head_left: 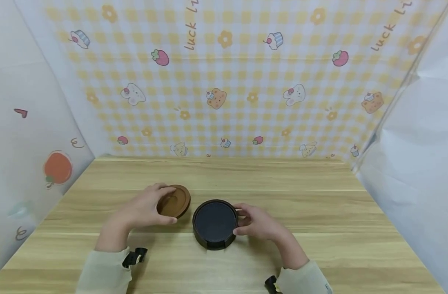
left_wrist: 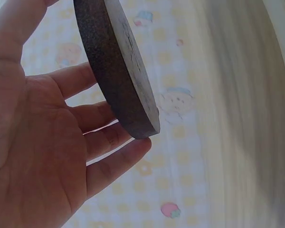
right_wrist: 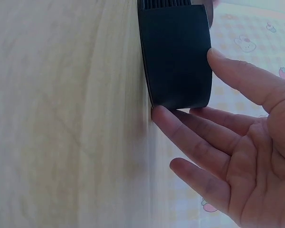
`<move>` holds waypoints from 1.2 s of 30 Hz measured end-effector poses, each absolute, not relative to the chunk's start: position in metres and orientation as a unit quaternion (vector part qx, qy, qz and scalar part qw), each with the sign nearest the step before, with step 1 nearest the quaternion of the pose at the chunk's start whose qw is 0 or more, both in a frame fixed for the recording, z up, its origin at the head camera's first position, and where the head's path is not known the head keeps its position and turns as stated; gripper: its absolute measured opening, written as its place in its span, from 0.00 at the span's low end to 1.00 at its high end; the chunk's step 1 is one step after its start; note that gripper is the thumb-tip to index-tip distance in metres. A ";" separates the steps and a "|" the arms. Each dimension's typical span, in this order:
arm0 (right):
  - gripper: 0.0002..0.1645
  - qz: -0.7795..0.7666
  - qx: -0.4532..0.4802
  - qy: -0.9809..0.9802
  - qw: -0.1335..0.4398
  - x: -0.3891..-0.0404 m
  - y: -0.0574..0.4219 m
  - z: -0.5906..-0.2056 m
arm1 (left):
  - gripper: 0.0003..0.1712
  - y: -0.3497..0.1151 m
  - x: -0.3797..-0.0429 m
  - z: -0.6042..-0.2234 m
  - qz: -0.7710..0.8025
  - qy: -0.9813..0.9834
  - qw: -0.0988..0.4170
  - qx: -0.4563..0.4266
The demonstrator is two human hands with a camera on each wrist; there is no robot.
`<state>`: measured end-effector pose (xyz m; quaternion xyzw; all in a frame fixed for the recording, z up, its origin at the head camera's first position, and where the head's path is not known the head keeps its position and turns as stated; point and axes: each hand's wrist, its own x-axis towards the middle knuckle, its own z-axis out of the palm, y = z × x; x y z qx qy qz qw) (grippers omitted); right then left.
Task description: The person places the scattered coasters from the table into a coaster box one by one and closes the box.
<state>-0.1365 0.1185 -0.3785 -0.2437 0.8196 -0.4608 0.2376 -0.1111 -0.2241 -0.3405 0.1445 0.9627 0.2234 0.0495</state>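
Note:
My left hand (head_left: 146, 207) holds a round brown wooden coaster (head_left: 179, 200) by its edge, thumb on the near side and fingers on the far side. A shallow ring is sunk into its top. Seen from the left wrist, the coaster (left_wrist: 109, 61) stands edge-on, clear of the table, with fingertips along its rim. To its right sits a round black coaster holder (head_left: 215, 245) with a dark coaster (head_left: 215, 221) on top and a notch in its front wall. My right hand (head_left: 259, 222) grips the holder's right side; the right wrist view has thumb and fingertips against its wall (right_wrist: 175, 57).
The light wood-grain table (head_left: 301, 196) reaches back to a yellow checked cloth (head_left: 224, 81) with cartoon prints. White sheets (head_left: 411, 163) hang at both sides. Each sleeved wrist wears a small black camera mount (head_left: 134, 257).

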 end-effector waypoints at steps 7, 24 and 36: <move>0.41 -0.460 -0.244 0.820 0.239 -0.136 0.116 -0.379 | 0.50 -0.205 -0.105 -0.336 0.218 0.962 0.044 0.159; 0.41 -0.457 -0.243 0.822 0.240 -0.138 0.120 -0.381 | 0.51 -0.167 -0.105 -0.343 0.198 0.953 0.056 0.223; 0.41 -0.454 -0.250 0.822 0.236 -0.141 0.118 -0.382 | 0.51 -0.148 -0.107 -0.350 0.184 0.942 0.045 0.278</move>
